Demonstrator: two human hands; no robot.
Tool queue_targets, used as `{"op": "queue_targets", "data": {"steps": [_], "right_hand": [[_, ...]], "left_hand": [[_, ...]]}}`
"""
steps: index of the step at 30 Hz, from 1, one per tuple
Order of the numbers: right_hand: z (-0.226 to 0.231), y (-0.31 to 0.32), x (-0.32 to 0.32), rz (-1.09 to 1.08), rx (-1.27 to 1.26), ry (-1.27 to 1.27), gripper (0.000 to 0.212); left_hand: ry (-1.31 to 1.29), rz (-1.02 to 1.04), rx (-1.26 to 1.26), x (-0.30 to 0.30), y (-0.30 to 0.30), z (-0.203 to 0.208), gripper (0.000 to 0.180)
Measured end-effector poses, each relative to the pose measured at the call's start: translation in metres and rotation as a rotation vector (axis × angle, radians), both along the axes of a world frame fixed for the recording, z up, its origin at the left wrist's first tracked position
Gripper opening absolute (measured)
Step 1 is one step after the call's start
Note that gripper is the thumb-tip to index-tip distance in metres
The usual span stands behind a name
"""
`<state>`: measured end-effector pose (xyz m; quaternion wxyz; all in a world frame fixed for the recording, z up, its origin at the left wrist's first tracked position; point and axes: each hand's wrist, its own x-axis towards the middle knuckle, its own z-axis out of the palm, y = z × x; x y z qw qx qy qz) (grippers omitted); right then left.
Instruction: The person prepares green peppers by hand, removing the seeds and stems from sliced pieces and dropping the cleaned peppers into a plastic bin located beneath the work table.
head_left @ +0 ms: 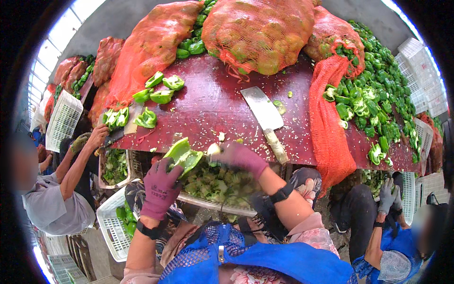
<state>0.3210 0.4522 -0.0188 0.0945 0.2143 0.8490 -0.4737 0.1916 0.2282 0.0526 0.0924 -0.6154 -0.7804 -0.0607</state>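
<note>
My left hand (161, 187), in a purple glove, is closed around a split green bell pepper (189, 162), its pale inside turned up. A whitish pepper core (214, 149) shows at the fingertips of my right hand (243, 158), also gloved in purple and a little blurred, with its fingers pinched. Both hands are over a crate of green pepper scraps (215, 187), just off the table's near edge. Beyond my right hand a cleaver (262, 111) lies flat, handle toward me. Cut pepper pieces (161, 96) rest on the table to the left.
Seeds dot the red table (203, 109). Full orange mesh sacks (260, 35) line its far side. An emptied red mesh sack (331, 128) hangs over the near edge, beside heaped peppers (373, 102). A white crate (116, 225) stands lower left. Co-workers sit at left (59, 203) and right (392, 253).
</note>
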Motion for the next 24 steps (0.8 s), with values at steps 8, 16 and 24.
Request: {"op": "queue_targets", "data": {"steps": [8, 16, 24], "right_hand": [[-0.006, -0.05, -0.005, -0.176, 0.332, 0.797, 0.028], [-0.016, -0.054, -0.007, -0.067, 0.494, 0.856, 0.025], [-0.016, -0.007, -0.009, -0.837, -0.283, 0.779, 0.017]], "left_hand": [[0.102, -0.174, -0.036, 0.007, 0.013, -0.003, 0.034], [-0.024, -0.218, -0.035, 0.016, 0.026, -0.005, 0.039], [-1.123, 0.099, 0.311, 0.006, 0.008, -0.011, 0.04]]}}
